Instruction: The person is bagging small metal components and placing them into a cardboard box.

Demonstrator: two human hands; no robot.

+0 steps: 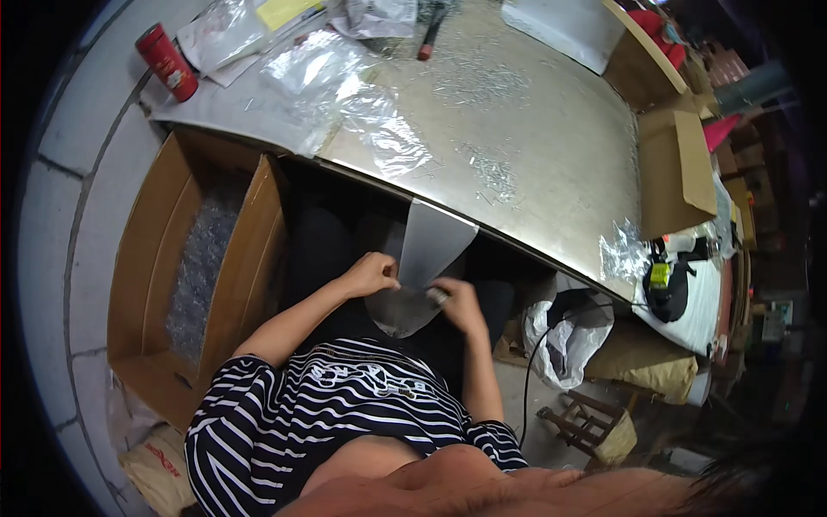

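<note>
My left hand (375, 276) is closed, its thumb and fingers pinched together at the left side of a grey sheet-like piece (435, 237) that slopes from the table edge to my lap. My right hand (457, 303) is across from it with its fingers bent inward. Whatever the fingers hold is too small to make out. Below and between the hands lies a rounded, greyish surface (403, 314) over my lap. Many thin, shiny metal pieces (482, 82) are scattered on the metal-topped table (568, 155) in front of me.
To my left stands a long cardboard box (138, 267) holding many small shiny pieces. Clear plastic bags (379, 121), a red canister (166, 62) and a dark-handled tool (428, 39) lie or stand on the table. An open carton (676, 164), white bag (564, 349) and wooden stool (590, 422) are right.
</note>
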